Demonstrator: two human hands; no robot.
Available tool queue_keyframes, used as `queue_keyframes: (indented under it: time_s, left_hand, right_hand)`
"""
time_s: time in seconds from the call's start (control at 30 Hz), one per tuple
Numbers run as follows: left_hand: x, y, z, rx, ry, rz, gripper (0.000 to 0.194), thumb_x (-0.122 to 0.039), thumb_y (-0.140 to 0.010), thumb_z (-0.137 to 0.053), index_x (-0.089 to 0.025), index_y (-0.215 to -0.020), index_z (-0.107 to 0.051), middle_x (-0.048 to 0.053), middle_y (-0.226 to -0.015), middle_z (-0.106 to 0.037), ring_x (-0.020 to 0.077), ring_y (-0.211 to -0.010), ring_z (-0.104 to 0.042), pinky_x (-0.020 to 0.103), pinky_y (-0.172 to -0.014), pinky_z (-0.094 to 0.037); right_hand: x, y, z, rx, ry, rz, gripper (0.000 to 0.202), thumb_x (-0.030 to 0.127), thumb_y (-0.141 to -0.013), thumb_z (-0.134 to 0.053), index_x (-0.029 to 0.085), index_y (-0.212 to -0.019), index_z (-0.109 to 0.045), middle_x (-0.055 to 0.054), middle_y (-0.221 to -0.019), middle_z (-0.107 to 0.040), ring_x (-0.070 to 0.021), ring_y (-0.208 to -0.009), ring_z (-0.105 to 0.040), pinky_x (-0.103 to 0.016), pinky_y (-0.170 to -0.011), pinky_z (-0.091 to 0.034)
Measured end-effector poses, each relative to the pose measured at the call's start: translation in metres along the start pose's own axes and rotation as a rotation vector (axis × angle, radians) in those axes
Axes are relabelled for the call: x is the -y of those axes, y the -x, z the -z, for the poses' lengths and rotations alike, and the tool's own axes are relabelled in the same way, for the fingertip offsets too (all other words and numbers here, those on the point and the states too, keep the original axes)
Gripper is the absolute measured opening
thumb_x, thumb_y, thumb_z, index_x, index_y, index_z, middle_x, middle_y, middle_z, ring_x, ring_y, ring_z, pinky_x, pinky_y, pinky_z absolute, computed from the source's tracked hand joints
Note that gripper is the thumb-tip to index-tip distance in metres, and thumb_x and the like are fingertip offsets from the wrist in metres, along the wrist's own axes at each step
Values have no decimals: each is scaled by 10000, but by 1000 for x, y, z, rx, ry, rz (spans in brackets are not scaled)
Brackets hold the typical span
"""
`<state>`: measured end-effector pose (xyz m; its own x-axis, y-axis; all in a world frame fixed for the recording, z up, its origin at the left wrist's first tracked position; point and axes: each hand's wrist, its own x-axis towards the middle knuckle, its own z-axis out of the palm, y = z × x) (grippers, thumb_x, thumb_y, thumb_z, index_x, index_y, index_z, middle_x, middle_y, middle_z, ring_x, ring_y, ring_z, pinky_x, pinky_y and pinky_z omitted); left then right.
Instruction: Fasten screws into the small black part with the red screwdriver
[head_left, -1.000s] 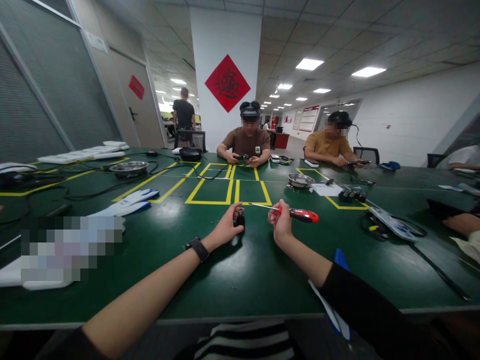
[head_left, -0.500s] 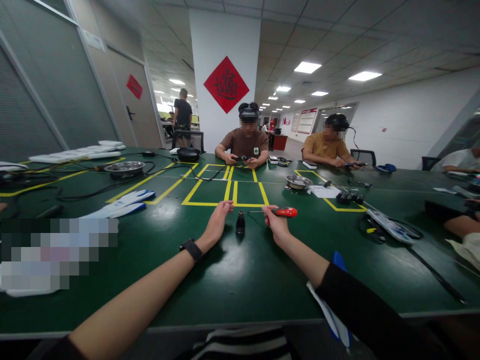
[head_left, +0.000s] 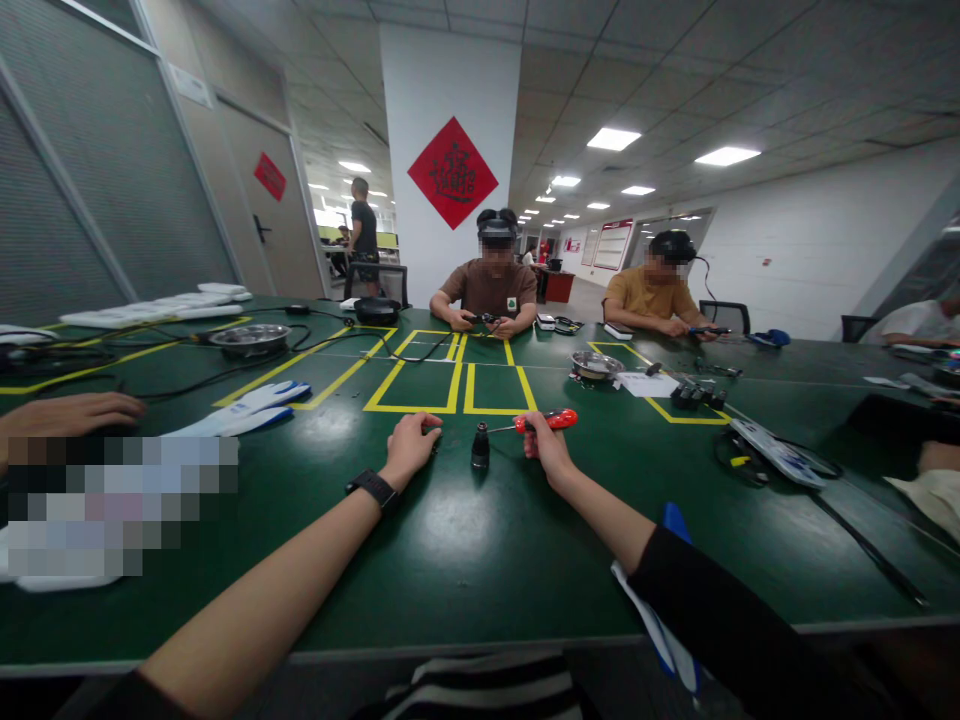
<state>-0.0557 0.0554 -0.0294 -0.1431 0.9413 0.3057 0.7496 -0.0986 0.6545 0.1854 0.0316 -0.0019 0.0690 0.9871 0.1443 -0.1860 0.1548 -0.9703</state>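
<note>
My right hand is closed around the red-and-black handle of a screwdriver. Its thin shaft points left, the tip close to the top of a small black tapered part that stands upright on the green table. Left of that part, my left hand rests low over the tabletop, apart from it, with fingers curled together. Whatever those fingers may pinch is hidden or too small to name. A dark watch band circles my left wrist.
White-and-blue gloves lie to the left, near another person's hand. More gloves hang at the front edge by my right forearm. Metal bowls, black parts and cables are farther out. Two people with headsets sit opposite.
My left hand has moved left and down, away from the black part, its fingers curling. The screwdriver has shifted slightly left, its tip now nearer the part. Another person's hand has appeared at left.
</note>
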Motion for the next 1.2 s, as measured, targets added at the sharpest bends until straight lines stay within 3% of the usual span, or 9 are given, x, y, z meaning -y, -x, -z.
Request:
queue_keyframes:
  time_s: [0.1, 0.3, 0.43, 0.6, 1.0, 1.2]
  left_hand:
    - [0, 1, -1, -13, -49, -6, 183, -234, -764, -544, -203, -929, -617, 56, -976, -614, 189, -895, -556, 299, -755, -424]
    - [2, 3, -3, 27, -38, -31, 197, -224, -738, -579, -220, -934, -601, 31, -951, -645, 189, -906, -573, 292, -745, -414]
    - [0, 5, -2, 31, -14, -40, 187, -230, -743, -567, -228, -928, -589, 9, -879, -666, 185, -860, -594, 291, -727, -409]
    - [-3, 6, 0, 36, -12, -40, 187, -229, -756, -554, -214, -940, -587, 20, -873, -672, 182, -835, -604, 284, -709, -415]
    - [-6, 7, -1, 32, -15, -40, 181, -242, -765, -556, -220, -942, -586, 18, -876, -676, 189, -848, -605, 294, -725, -417]
    - [-5, 6, -1, 44, -22, -28, 177, -240, -774, -543, -215, -945, -579, 23, -873, -667, 194, -842, -596, 301, -727, -410]
  right_hand:
    - [-2, 0, -1, -39, -18, 36, 249, 399, -695, -568, 159, -749, -600, 73, -444, -409, -42, -346, -340, -160, -322, -261]
    - [-2, -3, 1, -95, -8, 32, 292, 426, -630, -656, 154, -643, -552, 50, -453, -463, -44, -351, -336, -188, -317, -248]
    - [-2, -2, 0, -44, 13, 17, 319, 388, -570, -723, 151, -750, -605, 72, -419, -448, -54, -359, -366, -189, -342, -293]
    - [0, 3, -4, 51, 13, 4, 332, 400, -610, -690, 167, -838, -626, 62, -493, -506, -57, -394, -426, -183, -378, -348]
    - [5, 10, -7, 131, -16, -61, 325, 375, -621, -687, 142, -842, -635, 31, -554, -544, -58, -422, -443, -187, -401, -355]
    - [1, 7, -7, 95, -79, -76, 283, 372, -623, -689, 138, -765, -617, 36, -528, -538, -53, -412, -431, -183, -392, -342]
